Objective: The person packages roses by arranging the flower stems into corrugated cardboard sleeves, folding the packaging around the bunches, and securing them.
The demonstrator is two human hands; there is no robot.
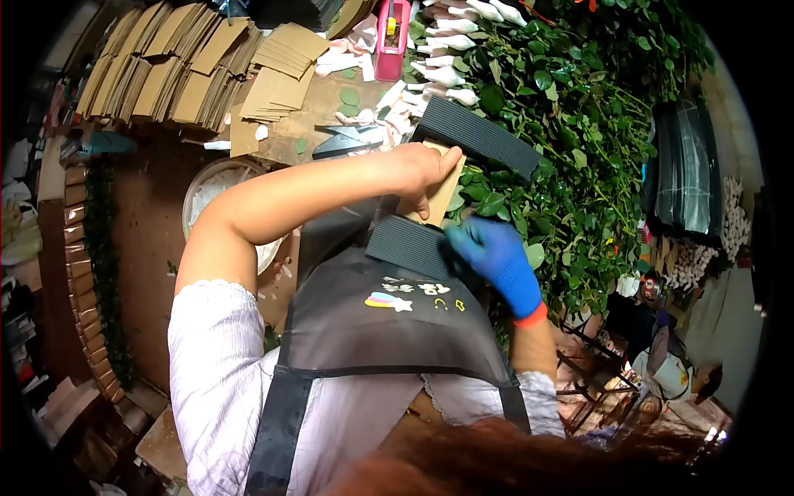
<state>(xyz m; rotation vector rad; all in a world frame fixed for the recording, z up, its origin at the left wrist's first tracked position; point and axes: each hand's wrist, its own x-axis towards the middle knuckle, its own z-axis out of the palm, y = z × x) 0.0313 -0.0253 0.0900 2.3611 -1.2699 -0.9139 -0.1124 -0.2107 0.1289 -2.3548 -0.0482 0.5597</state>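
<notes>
My bare left hand (pixel 426 175) is closed on a tan cardboard piece (pixel 445 198), thumb on the near side and fingers at the far end. The cardboard lies between two flaps of black ribbed sheet, a far flap (pixel 480 136) and a near flap (pixel 407 246). Whether the flaps are one sheet is hidden. My right hand (pixel 492 252), in a blue knit glove with an orange cuff, is at the right end of the near flap with its fingers curled at the edge. It is slightly blurred. Leafy rose stems (pixel 562 157) lie beyond the flaps.
Scissors (pixel 347 139) lie on the wooden table (pixel 322 107), near a pink tape dispenser (pixel 392 41). Stacks of cardboard pieces (pixel 169 70) stand at the far left. White-wrapped flower heads (pixel 447 58) line the leaves. A white bucket (pixel 217 178) stands under my left arm.
</notes>
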